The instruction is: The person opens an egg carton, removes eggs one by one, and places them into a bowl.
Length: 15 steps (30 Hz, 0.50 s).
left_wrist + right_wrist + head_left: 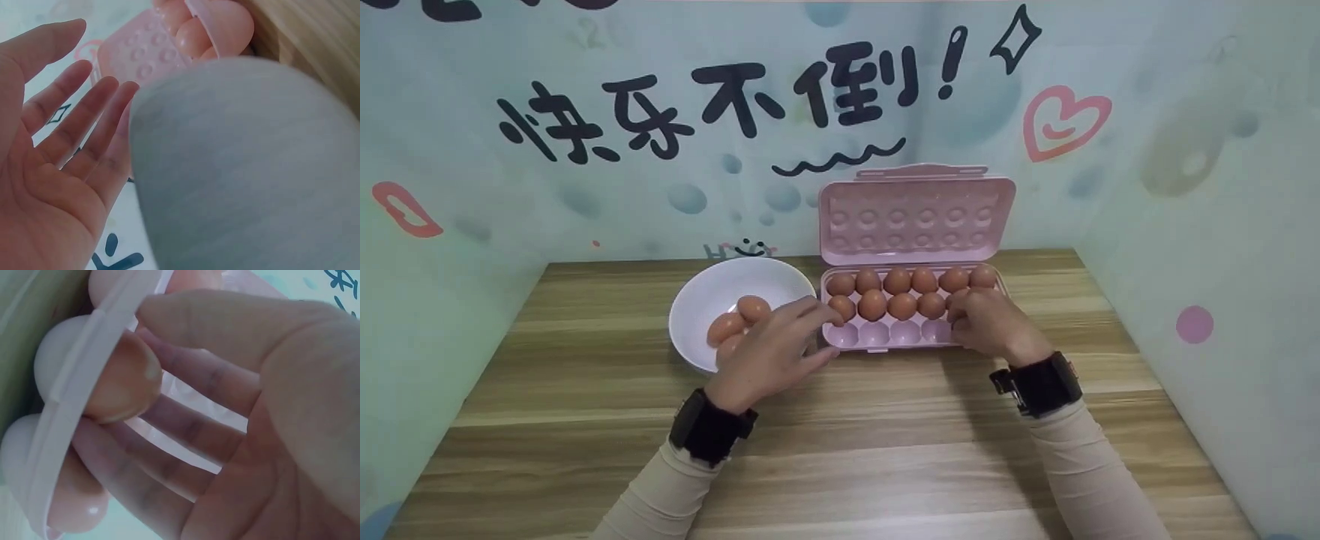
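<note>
My left hand hovers over the right rim of a white bowl, its fingers reaching to the left end of a pink egg carton. In the left wrist view the palm faces the camera and nothing lies in it. Several brown eggs lie in the bowl, partly hidden by this hand. At the carton's right end my right hand is curled down over the cups. The right wrist view shows its fingers round an egg sitting at the carton's edge.
The carton's lid stands open against the patterned backdrop. Brown eggs fill its back row, more stand in the middle row, and front cups at left hold none. All stands on a wood-grain table.
</note>
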Each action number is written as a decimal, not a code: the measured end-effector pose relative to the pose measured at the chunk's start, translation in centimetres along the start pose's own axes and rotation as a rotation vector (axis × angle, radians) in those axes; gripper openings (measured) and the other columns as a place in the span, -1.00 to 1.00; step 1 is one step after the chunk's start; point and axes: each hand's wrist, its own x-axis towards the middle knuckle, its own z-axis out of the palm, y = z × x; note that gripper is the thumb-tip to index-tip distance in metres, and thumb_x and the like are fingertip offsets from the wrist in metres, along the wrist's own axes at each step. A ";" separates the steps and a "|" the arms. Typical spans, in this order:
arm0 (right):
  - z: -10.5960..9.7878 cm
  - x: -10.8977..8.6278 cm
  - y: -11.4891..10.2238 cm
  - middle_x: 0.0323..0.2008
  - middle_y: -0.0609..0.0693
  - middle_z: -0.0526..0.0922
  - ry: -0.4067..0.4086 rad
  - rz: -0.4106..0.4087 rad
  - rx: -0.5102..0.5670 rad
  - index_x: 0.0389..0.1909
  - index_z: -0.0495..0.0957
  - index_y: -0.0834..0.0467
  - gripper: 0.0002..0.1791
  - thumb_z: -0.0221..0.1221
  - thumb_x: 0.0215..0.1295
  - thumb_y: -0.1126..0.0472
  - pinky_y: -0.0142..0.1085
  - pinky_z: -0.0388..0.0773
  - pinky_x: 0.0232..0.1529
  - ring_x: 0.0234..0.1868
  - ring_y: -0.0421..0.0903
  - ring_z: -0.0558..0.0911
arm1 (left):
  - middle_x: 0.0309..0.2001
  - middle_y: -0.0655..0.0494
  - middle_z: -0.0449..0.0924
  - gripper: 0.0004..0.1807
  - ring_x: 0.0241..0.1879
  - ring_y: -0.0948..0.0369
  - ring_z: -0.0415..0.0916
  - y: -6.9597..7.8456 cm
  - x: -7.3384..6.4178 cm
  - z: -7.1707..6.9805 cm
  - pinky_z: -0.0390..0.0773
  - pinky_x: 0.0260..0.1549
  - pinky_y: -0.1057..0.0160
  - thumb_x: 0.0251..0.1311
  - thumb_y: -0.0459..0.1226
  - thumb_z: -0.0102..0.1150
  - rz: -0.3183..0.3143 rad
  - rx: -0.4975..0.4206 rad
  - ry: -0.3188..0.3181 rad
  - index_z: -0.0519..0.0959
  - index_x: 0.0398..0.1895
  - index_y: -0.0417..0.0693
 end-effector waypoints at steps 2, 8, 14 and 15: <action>0.2 0.0 0.0 -0.58 0.06 0.52 0.024 -0.004 -0.013 -0.70 0.50 0.17 -0.75 0.18 -0.07 0.56 -0.15 0.38 -0.32 -0.41 0.04 0.47 | 0.02 0.04 0.67 -0.66 -0.06 0.12 0.60 0.0 0.0 0.2 0.66 0.00 0.11 0.29 -0.17 0.49 0.002 -0.012 -0.006 0.65 0.07 0.01; 0.6 0.0 0.2 -0.62 -0.06 0.32 0.097 0.013 -0.025 -0.75 0.28 0.07 -0.68 0.07 -0.16 0.55 -0.17 0.31 -0.38 -0.44 0.04 0.38 | 0.06 0.00 0.67 -0.67 0.03 0.05 0.63 0.2 0.1 0.3 0.65 0.10 0.05 0.30 -0.18 0.47 0.016 -0.008 0.007 0.65 0.08 0.00; 0.6 0.0 0.5 -0.65 -0.10 0.27 0.118 -0.036 -0.014 -0.76 0.26 0.06 -0.62 0.11 -0.20 0.59 -0.19 0.27 -0.38 -0.47 0.01 0.35 | 0.07 0.00 0.67 -0.66 0.07 0.04 0.63 0.2 0.2 0.3 0.64 0.12 0.05 0.31 -0.18 0.47 0.015 -0.002 0.001 0.66 0.10 0.00; 0.6 0.0 0.6 -0.65 -0.09 0.28 0.115 -0.044 -0.015 -0.76 0.27 0.07 -0.63 0.11 -0.20 0.59 -0.19 0.29 -0.37 -0.47 0.01 0.37 | 0.08 0.00 0.67 -0.66 0.08 0.04 0.63 0.2 0.2 0.3 0.64 0.13 0.04 0.31 -0.18 0.47 0.010 -0.006 -0.001 0.66 0.10 0.01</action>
